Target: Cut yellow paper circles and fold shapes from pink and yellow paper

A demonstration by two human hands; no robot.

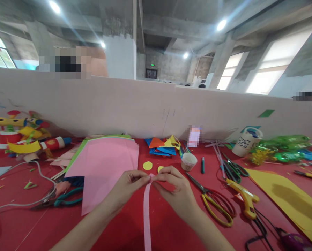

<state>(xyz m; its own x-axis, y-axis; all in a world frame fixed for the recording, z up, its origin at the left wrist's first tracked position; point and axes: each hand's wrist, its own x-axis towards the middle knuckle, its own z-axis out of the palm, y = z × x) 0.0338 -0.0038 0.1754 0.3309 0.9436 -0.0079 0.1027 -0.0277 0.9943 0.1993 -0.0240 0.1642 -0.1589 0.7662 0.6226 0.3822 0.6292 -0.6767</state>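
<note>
A long pink paper strip (147,216) hangs from my fingertips down toward the front edge of the view. My left hand (130,183) pinches its upper end between thumb and fingers. My right hand (173,183) grips the same end from the other side, its fingertips almost touching the left ones. At the top, a short bit of the strip looks folded over, though the fingers partly cover it. Just beyond the hands lie a yellow paper circle (147,165) and a second yellow circle (160,169), partly hidden by my right hand.
Pink paper sheets (111,157) lie at left, with teal-handled pliers (68,197) and a white cable beside them. Scissors (210,202), a yellow glue gun (243,198) and yellow sheets (287,198) lie at right. A paper cup (188,162) stands behind; a white partition (135,108) borders the red table.
</note>
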